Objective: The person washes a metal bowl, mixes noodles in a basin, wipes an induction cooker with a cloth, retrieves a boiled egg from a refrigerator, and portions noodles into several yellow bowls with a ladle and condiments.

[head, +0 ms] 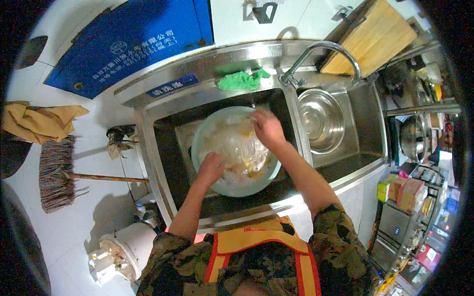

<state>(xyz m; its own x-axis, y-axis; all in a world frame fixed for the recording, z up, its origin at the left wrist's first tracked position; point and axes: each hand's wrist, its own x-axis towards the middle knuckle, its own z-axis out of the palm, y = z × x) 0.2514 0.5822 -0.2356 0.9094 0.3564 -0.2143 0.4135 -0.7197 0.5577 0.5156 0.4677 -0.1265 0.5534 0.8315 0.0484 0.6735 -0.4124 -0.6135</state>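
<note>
A pale green round basin (pixel 237 191) sits in the left bowl of a stainless steel sink (pixel 168 207). Inside it is a shiny, translucent mass (pixel 246 148) with yellowish bits; whether this is clear plastic film or churned water cannot be told. My left hand (pixel 212 168) is over the basin's left side, its fingertips blurred against the contents. Over the upper right rim, my right hand (pixel 268 127) has curled, blurred fingers. What either hand grips, if anything, is unclear.
A chrome faucet (pixel 326 44) arches above the right sink bowl, which holds a metal basin (pixel 322 122). A green cloth (pixel 240 80) lies on the back ledge. Wooden boards (pixel 370 40) lean behind. A mop (pixel 57 174) and a white waste bucket (pixel 135 244) are at left.
</note>
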